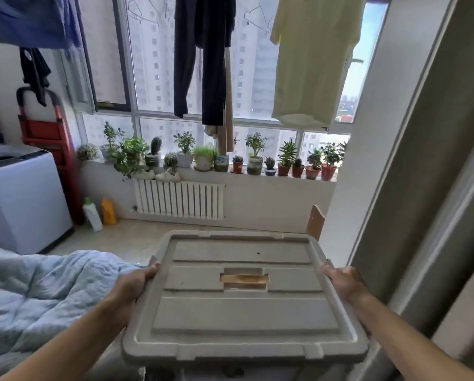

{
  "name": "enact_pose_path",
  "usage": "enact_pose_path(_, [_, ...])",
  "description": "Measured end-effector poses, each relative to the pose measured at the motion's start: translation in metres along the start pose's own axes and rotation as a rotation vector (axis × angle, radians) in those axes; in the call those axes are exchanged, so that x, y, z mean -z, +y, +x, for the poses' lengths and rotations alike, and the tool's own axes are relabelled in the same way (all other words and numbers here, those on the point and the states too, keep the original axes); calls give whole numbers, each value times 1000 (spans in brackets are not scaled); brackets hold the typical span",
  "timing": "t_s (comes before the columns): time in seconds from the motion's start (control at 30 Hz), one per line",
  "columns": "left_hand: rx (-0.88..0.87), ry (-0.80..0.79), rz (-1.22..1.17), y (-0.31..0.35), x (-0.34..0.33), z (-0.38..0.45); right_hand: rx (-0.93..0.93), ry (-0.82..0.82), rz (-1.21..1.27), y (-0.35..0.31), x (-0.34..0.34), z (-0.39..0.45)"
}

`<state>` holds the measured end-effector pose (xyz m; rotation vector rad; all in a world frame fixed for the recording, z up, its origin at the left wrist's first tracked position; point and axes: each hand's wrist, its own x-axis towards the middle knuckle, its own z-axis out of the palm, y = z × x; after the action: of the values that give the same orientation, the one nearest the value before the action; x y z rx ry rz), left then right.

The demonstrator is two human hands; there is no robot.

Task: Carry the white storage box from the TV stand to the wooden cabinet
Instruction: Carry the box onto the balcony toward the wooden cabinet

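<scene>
The white storage box fills the lower middle of the head view, held up in front of me with its ribbed lid facing up and a strip of brown tape at the lid's centre. My left hand grips the lid's left edge and my right hand grips the right edge. Neither the TV stand nor the wooden cabinet is in view.
A bed with a light blue quilt lies at the left. A white washing machine and a red hand cart stand further left. Ahead are a radiator, potted plants on the sill and hanging clothes. A grey sliding door frame is close on the right.
</scene>
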<state>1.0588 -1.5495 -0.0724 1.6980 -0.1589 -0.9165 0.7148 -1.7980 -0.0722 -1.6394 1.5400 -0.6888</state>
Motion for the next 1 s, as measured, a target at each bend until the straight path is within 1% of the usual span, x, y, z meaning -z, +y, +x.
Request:
enact_pose_path(0.2, [-7,44,-20,59,-52,70,20,-34,-7,-45,-22,114])
enact_pose_path(0.37, [-27,30,0,111,-84,144,9,-47,-4,-71,-53,203])
enact_pose_path(0.53, [-26,-2,12,158,-114,246,-31,-32,-9,-95,-100,290])
enact_pose_path(0.6, [-6,-21,27,183,-126,303,-65,1,-27,-106,-123,338])
enact_pose_path(0.7, [-31,-2,47,204,-138,342,-90,10,-52,-116,-131,362])
enact_pose_path(0.8, [-40,16,79,236,-154,402,-101,15,-21,-135,-148,412])
enact_pose_path(1.0, [-28,-22,121,282,-199,515,-144,51,-1,-154,-176,510])
